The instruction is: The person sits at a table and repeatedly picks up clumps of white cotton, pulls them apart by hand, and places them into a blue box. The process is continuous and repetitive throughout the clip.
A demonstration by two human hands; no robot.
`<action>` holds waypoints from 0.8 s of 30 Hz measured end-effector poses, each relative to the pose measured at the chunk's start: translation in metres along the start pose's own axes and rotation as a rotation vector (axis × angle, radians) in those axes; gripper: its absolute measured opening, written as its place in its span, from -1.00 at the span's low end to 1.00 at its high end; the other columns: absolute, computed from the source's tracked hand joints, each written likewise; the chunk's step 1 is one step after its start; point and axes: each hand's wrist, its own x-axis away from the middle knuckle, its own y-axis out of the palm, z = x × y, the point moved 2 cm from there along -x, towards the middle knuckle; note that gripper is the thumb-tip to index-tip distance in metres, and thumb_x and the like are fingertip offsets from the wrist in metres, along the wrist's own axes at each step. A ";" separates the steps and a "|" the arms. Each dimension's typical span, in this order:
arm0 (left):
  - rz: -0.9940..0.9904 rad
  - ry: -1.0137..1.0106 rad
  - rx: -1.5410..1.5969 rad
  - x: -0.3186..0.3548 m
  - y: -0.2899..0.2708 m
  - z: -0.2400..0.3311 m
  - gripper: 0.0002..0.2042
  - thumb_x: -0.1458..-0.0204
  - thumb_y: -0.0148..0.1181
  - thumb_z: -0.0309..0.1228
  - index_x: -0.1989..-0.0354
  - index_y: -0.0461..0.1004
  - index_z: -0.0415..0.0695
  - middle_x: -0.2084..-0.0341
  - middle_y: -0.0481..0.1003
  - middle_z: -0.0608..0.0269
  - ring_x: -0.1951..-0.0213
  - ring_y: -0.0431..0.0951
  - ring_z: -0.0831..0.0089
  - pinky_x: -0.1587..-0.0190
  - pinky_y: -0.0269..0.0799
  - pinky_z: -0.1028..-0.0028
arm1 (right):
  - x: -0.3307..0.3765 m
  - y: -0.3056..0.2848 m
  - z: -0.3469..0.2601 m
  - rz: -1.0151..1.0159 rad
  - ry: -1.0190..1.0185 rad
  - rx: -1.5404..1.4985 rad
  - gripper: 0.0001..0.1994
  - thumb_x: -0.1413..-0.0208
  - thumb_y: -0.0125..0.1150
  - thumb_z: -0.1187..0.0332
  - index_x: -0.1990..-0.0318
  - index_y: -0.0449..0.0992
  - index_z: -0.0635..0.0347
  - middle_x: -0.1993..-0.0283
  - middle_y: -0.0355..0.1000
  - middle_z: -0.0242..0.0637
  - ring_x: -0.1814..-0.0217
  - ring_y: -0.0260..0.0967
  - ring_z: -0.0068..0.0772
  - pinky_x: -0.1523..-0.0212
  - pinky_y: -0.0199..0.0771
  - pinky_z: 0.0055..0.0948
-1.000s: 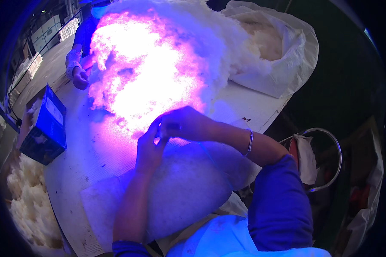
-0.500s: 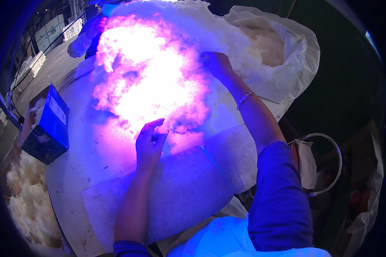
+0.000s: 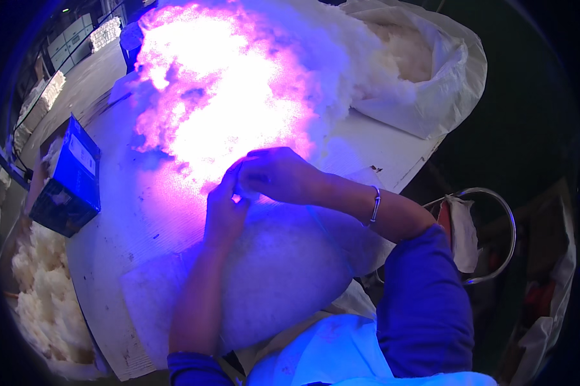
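A heap of fluffy fibre (image 3: 238, 96) covers the far part of the table, glaring white and pink under violet light. At its near edge my two hands meet. My left hand (image 3: 226, 202) is curled, fingertips pressed together, with a pale bit at the thumb too overexposed to name. Bent over it from the right, my right hand (image 3: 280, 175) is closed, its fingertips against the left fingers. Whatever it pinches is hidden. Below both hands, a padded whitish sheet (image 3: 271, 270) lies along the table's near side.
On the left of the white table (image 3: 103, 283) stands a blue box (image 3: 78, 177) with fibre inside. More pale fibre (image 3: 45, 296) is heaped below it. A translucent plastic bag (image 3: 457, 83) of fibre sits far right. A curved metal tube (image 3: 512, 238) stands beside the table's right.
My right hand has left the right side of the fibre heap and come down and left to meet my left hand. The left hand has stayed almost in place.
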 end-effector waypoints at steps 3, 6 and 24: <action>0.023 -0.024 0.016 0.001 -0.006 -0.010 -0.66 0.01 0.05 -0.63 0.00 0.42 -0.27 0.33 0.52 0.25 0.31 0.52 0.56 0.22 0.43 0.55 | -0.006 -0.031 0.007 0.150 0.210 -0.130 -0.91 0.00 0.16 0.40 0.38 0.48 0.23 0.48 0.45 -0.30 0.41 0.43 -0.48 0.34 0.44 -0.41; 0.142 -0.091 0.143 0.001 -0.006 -0.021 -0.73 0.04 0.09 -0.60 0.12 0.51 -0.21 0.52 0.50 0.29 0.47 0.45 0.62 0.34 0.39 0.56 | -0.008 -0.080 0.024 0.364 0.363 -0.202 -0.87 -0.07 0.14 0.42 0.26 0.45 0.27 0.50 0.41 -0.37 0.48 0.34 -0.62 0.41 0.40 -0.52; -0.042 -0.006 0.002 -0.002 -0.001 -0.003 -0.67 0.05 0.12 -0.50 0.05 0.45 -0.19 0.38 0.54 0.21 0.30 0.55 0.42 0.21 0.45 0.42 | 0.003 0.001 -0.010 -0.061 0.038 -0.044 -0.92 0.02 0.22 0.44 0.34 0.53 0.20 0.38 0.45 -0.26 0.39 0.44 -0.31 0.32 0.46 -0.41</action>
